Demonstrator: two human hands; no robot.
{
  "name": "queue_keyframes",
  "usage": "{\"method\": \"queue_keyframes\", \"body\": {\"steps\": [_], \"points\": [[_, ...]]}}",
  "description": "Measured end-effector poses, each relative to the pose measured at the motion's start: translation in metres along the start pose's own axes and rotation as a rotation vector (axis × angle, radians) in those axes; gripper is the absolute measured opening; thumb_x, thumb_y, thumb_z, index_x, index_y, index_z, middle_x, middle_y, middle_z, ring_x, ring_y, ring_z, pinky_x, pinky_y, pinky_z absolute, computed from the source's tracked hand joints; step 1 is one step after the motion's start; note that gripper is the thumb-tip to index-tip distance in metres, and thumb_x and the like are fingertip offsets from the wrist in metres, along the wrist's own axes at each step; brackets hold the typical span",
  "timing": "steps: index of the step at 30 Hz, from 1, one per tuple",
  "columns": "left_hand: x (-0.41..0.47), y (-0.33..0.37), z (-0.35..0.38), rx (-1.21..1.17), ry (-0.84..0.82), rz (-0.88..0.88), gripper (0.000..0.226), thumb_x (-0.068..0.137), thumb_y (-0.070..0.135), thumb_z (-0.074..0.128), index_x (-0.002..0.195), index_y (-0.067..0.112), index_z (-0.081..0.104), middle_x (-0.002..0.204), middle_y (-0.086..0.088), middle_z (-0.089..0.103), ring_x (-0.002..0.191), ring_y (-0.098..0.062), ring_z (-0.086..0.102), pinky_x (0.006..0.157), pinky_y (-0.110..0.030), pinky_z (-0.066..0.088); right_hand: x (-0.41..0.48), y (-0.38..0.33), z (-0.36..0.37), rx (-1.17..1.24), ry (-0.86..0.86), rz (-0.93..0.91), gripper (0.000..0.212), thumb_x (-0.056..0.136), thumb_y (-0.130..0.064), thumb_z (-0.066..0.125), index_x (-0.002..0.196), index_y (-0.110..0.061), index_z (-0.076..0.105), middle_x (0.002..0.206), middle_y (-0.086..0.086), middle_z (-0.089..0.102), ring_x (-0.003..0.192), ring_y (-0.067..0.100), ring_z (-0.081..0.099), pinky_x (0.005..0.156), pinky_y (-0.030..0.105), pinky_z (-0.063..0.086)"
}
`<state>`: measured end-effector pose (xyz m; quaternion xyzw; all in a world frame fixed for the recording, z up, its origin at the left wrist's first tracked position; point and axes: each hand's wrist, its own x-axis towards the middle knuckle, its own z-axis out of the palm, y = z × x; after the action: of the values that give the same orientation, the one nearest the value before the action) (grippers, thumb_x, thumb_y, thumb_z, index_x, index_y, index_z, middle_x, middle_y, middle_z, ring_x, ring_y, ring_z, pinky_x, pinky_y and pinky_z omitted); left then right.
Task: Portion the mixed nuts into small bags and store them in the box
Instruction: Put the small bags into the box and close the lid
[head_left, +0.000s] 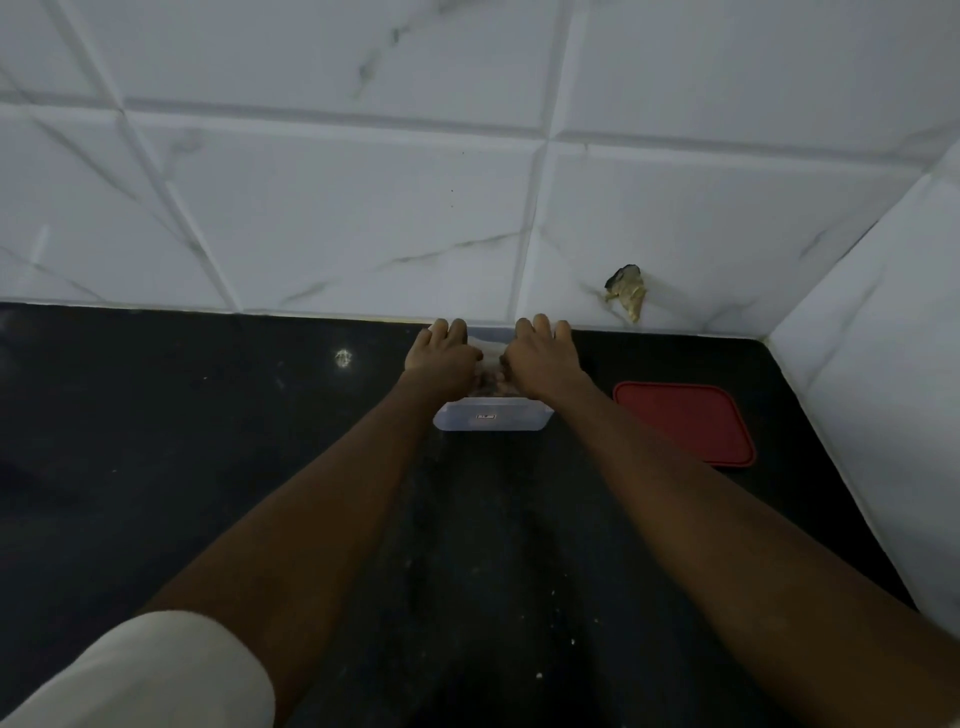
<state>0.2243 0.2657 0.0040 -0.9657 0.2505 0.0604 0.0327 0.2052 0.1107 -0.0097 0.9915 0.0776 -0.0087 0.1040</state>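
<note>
A pale sleeve (145, 675), cut off by the frame, covers the left arm. The left hand (442, 359) and right hand (540, 358) lie over the clear box (491, 420), which sits directly beneath them. Their bent fingers hide its far rim, so whether they clasp anything cannot be told. Its contents are a dark blur. A red lid (685, 423) lies just right of the right hand.

A clear plastic rectangular box (492, 418) sits on a speckled black stone counter (208, 441); flat red lid (685, 423); grey-veined white tiles (337, 208).
</note>
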Motion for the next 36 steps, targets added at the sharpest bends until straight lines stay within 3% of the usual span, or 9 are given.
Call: {"method": "queue_keyframes", "body": {"steps": [2, 5, 8, 11, 16, 19, 23, 28, 36], "points": [[-0.007, 0.003, -0.005, -0.098, 0.057, -0.028, 0.048, 0.092, 0.034, 0.058, 0.138, 0.024, 0.05, 0.137, -0.009, 0.037, 0.129, -0.029, 0.031, 0.107, -0.041, 0.03, -0.007, 0.004, -0.009, 0.036, 0.065, 0.008, 0.024, 0.093, -0.04, 0.061, 0.111, -0.025, 0.069, 0.113, 0.006, 0.049, 0.107, 0.026, 0.042, 0.084, 0.039, 0.033], [-0.021, 0.016, -0.009, -0.293, 0.24, -0.073, 0.042, 0.091, 0.033, 0.061, 0.131, 0.022, 0.056, 0.13, -0.007, 0.047, 0.124, -0.027, 0.038, 0.102, -0.039, 0.034, -0.028, 0.018, -0.019, 0.318, 0.197, 0.079, 0.03, 0.094, -0.035, 0.063, 0.122, -0.026, 0.068, 0.113, 0.007, 0.055, 0.107, 0.028, 0.046, 0.084, 0.038, 0.035], [-0.037, 0.04, -0.01, -0.451, 0.403, -0.072, 0.03, 0.089, 0.026, 0.062, 0.117, 0.019, 0.067, 0.117, -0.007, 0.059, 0.11, -0.025, 0.052, 0.093, -0.037, 0.043, -0.052, 0.037, -0.018, 0.58, 0.402, 0.209, 0.022, 0.092, -0.029, 0.067, 0.11, -0.02, 0.075, 0.101, 0.008, 0.061, 0.097, 0.028, 0.051, 0.077, 0.035, 0.04], [-0.05, 0.077, -0.01, -0.605, 0.443, -0.046, 0.02, 0.087, 0.026, 0.065, 0.105, 0.018, 0.071, 0.104, -0.004, 0.063, 0.093, -0.02, 0.059, 0.081, -0.036, 0.049, -0.082, 0.061, -0.008, 0.685, 0.471, 0.321, 0.017, 0.091, -0.022, 0.065, 0.102, -0.017, 0.077, 0.098, 0.01, 0.063, 0.096, 0.029, 0.056, 0.077, 0.034, 0.043], [-0.053, 0.142, -0.008, -0.868, 0.268, 0.009, 0.015, 0.089, 0.02, 0.066, 0.101, 0.011, 0.068, 0.098, -0.001, 0.066, 0.087, -0.011, 0.059, 0.082, -0.029, 0.05, -0.126, 0.106, 0.013, 0.714, 0.384, 0.444, 0.018, 0.092, -0.021, 0.063, 0.105, -0.02, 0.076, 0.105, 0.01, 0.064, 0.099, 0.029, 0.056, 0.081, 0.037, 0.048], [-0.044, 0.175, -0.008, -0.897, 0.146, -0.045, 0.024, 0.089, 0.023, 0.067, 0.11, 0.011, 0.065, 0.109, -0.003, 0.067, 0.1, -0.017, 0.063, 0.079, -0.018, 0.041, -0.147, 0.134, 0.024, 0.692, 0.321, 0.525, 0.019, 0.09, -0.021, 0.063, 0.103, -0.021, 0.077, 0.107, 0.012, 0.063, 0.1, 0.032, 0.059, 0.085, 0.039, 0.049], [-0.027, 0.206, -0.006, -0.915, -0.039, -0.144, 0.036, 0.091, 0.03, 0.064, 0.119, 0.008, 0.059, 0.117, -0.011, 0.065, 0.11, -0.026, 0.06, 0.085, -0.028, 0.043, -0.167, 0.164, 0.037, 0.651, 0.181, 0.62, 0.023, 0.09, -0.025, 0.062, 0.108, -0.019, 0.074, 0.115, 0.015, 0.06, 0.108, 0.035, 0.057, 0.092, 0.04, 0.049], [-0.01, 0.227, 0.004, -1.024, -0.155, -0.255, 0.029, 0.092, 0.032, 0.062, 0.109, 0.009, 0.062, 0.111, -0.013, 0.065, 0.106, -0.028, 0.062, 0.094, -0.037, 0.05, -0.177, 0.194, 0.057, 0.68, 0.04, 0.698, 0.042, 0.091, -0.028, 0.061, 0.129, -0.012, 0.061, 0.131, 0.019, 0.052, 0.122, 0.038, 0.05, 0.102, 0.042, 0.044], [0.005, 0.237, 0.02, -1.123, -0.19, -0.425, 0.022, 0.092, 0.031, 0.063, 0.099, 0.01, 0.06, 0.105, -0.009, 0.063, 0.095, -0.026, 0.062, 0.081, -0.037, 0.053, -0.178, 0.211, 0.078, 0.85, -0.136, 0.747, 0.045, 0.089, -0.016, 0.055, 0.132, -0.006, 0.054, 0.131, 0.02, 0.056, 0.123, 0.038, 0.051, 0.103, 0.038, 0.042]]}}
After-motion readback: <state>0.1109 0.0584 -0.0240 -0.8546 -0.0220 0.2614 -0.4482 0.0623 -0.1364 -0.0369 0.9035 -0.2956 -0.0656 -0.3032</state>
